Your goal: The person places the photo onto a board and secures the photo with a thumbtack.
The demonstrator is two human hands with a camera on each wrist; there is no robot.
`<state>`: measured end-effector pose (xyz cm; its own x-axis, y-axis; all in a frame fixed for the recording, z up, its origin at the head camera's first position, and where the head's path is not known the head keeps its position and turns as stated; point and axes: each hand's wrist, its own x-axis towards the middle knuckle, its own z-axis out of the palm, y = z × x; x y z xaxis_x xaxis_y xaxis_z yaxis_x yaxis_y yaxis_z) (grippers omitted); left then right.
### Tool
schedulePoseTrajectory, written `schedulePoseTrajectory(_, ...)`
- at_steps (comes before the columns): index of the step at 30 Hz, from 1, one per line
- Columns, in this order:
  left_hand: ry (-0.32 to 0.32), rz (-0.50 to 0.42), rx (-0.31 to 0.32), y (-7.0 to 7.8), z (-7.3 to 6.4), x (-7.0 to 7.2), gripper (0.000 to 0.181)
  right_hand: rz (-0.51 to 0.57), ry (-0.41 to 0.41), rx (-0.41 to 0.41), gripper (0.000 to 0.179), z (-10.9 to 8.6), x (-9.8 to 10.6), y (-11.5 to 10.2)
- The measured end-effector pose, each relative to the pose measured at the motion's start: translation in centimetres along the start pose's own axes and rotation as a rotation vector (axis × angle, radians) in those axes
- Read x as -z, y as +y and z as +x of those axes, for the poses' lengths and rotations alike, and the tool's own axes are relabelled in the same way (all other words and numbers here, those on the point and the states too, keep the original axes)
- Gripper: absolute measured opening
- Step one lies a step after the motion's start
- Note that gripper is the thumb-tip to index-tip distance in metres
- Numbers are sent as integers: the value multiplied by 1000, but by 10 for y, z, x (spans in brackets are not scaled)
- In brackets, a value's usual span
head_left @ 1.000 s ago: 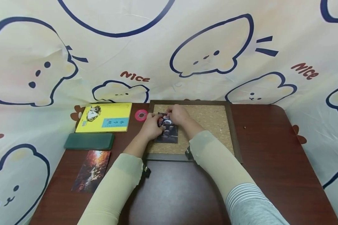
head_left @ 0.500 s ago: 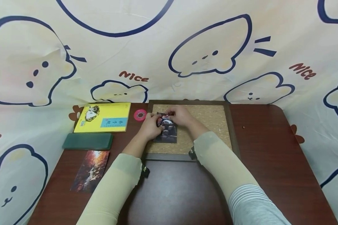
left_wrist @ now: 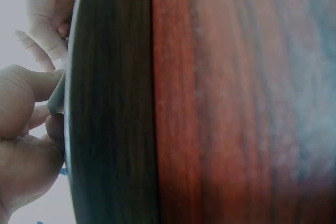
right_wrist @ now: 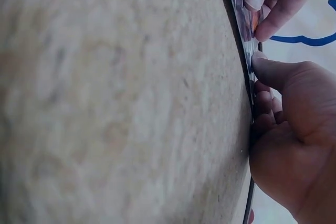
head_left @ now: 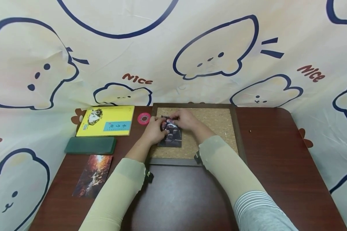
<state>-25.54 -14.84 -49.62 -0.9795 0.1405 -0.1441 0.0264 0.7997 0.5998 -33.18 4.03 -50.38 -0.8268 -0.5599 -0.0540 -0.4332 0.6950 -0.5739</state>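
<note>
Head view: one counter (head_left: 286, 166) carries one cork board (head_left: 211, 141) at centre, flat, probably as firm backing. One yellow book (head_left: 118, 115), one fiery picture (head_left: 93, 175) and one green case (head_left: 90, 145) lie at left, seemingly leaving the board free. One dark picture (head_left: 173, 138) lies on the cork near frame centre; of two hands, the left hand (head_left: 155, 130) pinches its edge, likely steadying it; the right hand (head_left: 185, 118) curls at its top, grip unclear. One pink ring (head_left: 144, 114) sits just left.

Right sleeve (head_left: 224, 162) slightly farther right.
</note>
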Motion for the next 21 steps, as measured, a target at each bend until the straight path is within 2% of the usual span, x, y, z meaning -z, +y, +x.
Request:
schedulePoseTrajectory(7, 9, -3, -1, 0, 1, -3, 65, 24, -1, -12, 30, -6, 5, -5)
schedulePoseTrajectory(21, -2, -20, 29, 5, 0, -3, 65, -13, -22, -34, 39, -17, 3, -8)
